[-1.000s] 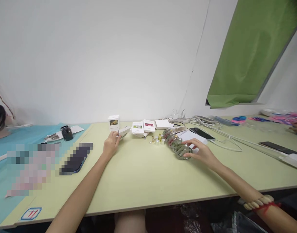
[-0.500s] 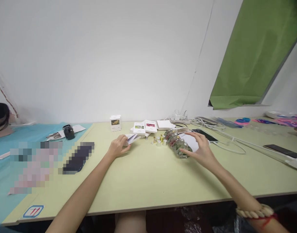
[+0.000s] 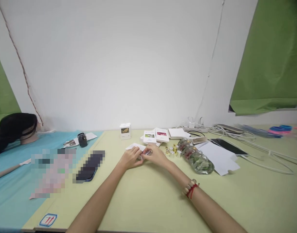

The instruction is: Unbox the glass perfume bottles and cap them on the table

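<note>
Both hands meet over the table around a small white paper carton (image 3: pixel 132 146), partly hidden by my fingers. My left hand (image 3: pixel 131 158) grips its left side, fingers curled. From the right, my right hand (image 3: pixel 155 155) pinches the carton's edge between thumb and fingers. Just behind lie white boxes with a green picture (image 3: pixel 150 137) and a red picture (image 3: pixel 162 134). Small gold and silver caps (image 3: pixel 174 149) sit right of my right hand. Beyond them is a row of clear glass bottles (image 3: pixel 200 163) with greenish and reddish contents.
An upright white box (image 3: pixel 125 132) stands near the wall. Flat white card sheets (image 3: pixel 218 157), a dark tablet (image 3: pixel 228 147) and white cables (image 3: pixel 269 153) lie right. Leftward are a dark phone (image 3: pixel 91 165), a black jar (image 3: pixel 82 139) and a blue cloth (image 3: pixel 17 207).
My right hand has left the bottles and moved left to the carton in my left hand. The white sheets beside the bottles now show more fully. The view has turned left.
</note>
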The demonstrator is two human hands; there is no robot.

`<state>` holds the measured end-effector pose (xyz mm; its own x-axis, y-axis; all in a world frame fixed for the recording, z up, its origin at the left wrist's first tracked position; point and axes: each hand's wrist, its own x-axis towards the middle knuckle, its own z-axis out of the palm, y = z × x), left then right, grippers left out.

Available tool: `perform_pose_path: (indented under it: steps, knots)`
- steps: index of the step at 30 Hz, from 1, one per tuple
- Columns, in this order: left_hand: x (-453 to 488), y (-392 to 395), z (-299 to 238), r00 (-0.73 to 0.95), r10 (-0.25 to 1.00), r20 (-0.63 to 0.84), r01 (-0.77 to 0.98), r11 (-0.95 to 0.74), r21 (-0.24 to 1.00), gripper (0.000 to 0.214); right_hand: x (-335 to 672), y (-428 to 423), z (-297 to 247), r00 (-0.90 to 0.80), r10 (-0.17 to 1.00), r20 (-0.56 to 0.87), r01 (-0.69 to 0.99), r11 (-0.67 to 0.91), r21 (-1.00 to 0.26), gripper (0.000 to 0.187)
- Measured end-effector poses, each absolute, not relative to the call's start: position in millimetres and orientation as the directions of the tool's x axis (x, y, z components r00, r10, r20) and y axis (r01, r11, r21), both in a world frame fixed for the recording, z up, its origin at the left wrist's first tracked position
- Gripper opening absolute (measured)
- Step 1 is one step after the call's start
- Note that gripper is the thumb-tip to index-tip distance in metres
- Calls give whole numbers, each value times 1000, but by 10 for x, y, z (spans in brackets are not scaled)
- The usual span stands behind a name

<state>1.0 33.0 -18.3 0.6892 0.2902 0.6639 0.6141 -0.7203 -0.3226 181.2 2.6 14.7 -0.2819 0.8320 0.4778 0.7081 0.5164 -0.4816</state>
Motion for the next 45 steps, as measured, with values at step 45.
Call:
perform_pose_path:
  steps: [45]
  knots:
    - [6, 198, -108, 576, 465, 672, 705, -699, -121, 79, 1812, -73, -165, -333, 716, 614, 652, 645, -399, 27]
